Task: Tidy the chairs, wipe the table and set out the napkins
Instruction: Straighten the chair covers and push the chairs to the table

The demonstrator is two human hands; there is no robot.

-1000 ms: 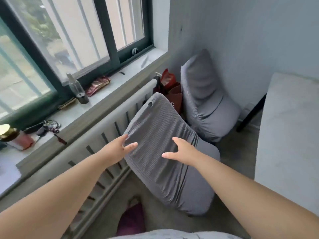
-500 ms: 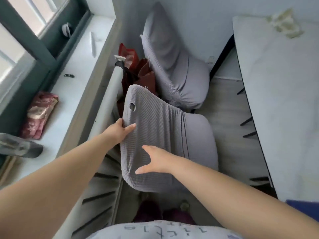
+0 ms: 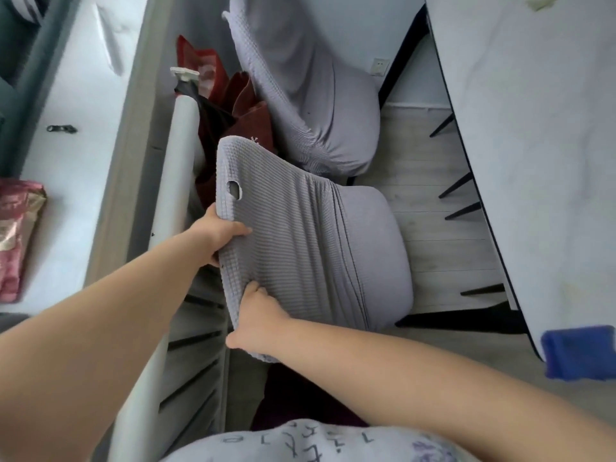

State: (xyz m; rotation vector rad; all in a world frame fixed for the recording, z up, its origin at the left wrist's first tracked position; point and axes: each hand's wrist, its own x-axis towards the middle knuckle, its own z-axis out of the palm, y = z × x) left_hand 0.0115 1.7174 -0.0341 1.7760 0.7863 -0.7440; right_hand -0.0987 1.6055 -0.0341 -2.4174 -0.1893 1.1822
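A chair in a grey ribbed cover (image 3: pixel 300 235) stands below me between the radiator and the table. My left hand (image 3: pixel 220 233) grips the top edge of its backrest, thumb on the front of the fabric. My right hand (image 3: pixel 256 315) grips the same edge lower down, fingers curled into the cover. A second grey-covered chair (image 3: pixel 310 95) stands beyond it against the wall. The white table (image 3: pixel 540 155) fills the right side, with a blue cloth (image 3: pixel 580 351) at its near edge.
A white radiator (image 3: pixel 173 208) runs along the left, close behind the near chair. Red bags (image 3: pixel 240 105) sit in the corner between radiator and far chair. The windowsill (image 3: pixel 76 135) holds a red packet (image 3: pixel 16 235). Black chair legs (image 3: pixel 463 208) show under the table's edge.
Both hands went from resting flat on the backrest to gripping its top edge. The view has tilted further down and right, bringing the table and blue cloth into sight.
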